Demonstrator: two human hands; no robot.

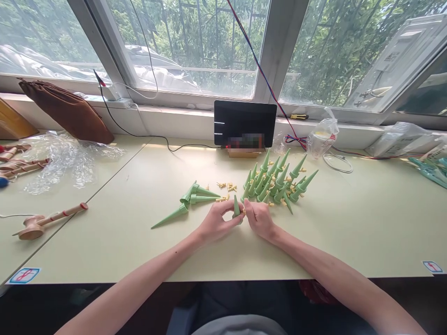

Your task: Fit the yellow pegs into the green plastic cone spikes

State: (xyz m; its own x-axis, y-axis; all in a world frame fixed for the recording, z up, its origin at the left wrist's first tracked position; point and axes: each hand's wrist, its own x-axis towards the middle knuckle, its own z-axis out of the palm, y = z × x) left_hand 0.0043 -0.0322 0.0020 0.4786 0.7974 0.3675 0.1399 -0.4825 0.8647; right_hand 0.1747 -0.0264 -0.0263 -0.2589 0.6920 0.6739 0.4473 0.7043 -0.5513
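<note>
My left hand (217,222) is closed around a green plastic cone (236,206) that stands point up between both hands. My right hand (259,217) pinches a small yellow piece (243,211) against the cone's side. Behind the hands lies a heap of several green cones (275,182). A smaller group of green cones (195,195) lies to the left, with one long cone (170,217) apart from it. Small yellow pieces (226,187) are scattered between the two groups.
A dark tablet (245,123) stands at the back by the window sill. A clear bag (323,134) and cables lie to its right. On the left table sit a brown pouch (66,111), crumpled plastic wrap (66,160) and wooden kendama toys (45,221).
</note>
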